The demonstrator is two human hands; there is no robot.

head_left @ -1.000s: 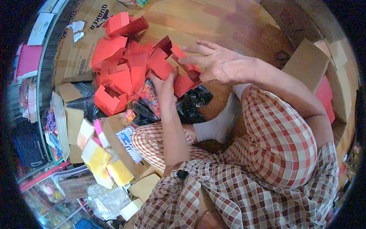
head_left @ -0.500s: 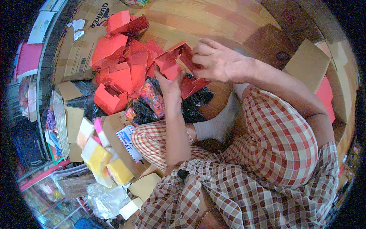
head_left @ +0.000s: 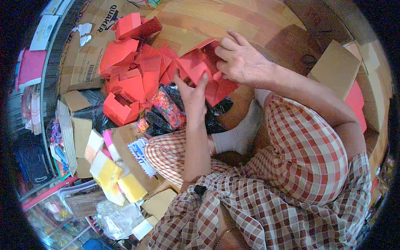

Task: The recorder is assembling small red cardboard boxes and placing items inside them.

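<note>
A red folded paperboard box [head_left: 196, 68] is held up between both of my hands, with flaps standing out and its inside partly showing. My left hand [head_left: 192, 93] pinches its near left wall between thumb and fingers. My right hand [head_left: 243, 58] grips the right side, fingers curled in at the edge and the index finger raised. Left of it lies a heap of red boxes [head_left: 143, 68], several of them folded into shape. Just below the heap is a clear bag of small colourful pieces [head_left: 168, 110], resting on black plastic [head_left: 218, 107].
A flattened brown carton [head_left: 81, 62] lies behind the heap. At the lower left are yellow and white packets [head_left: 106, 168], a clear plastic bag [head_left: 118, 216] and a glass-fronted case [head_left: 62, 221]. An open cardboard box [head_left: 337, 68] with red card [head_left: 356, 106] stands at the right.
The red box has moved slightly right and tipped, showing more of its near wall. My left hand has shifted right with it, and my right index finger has lifted.
</note>
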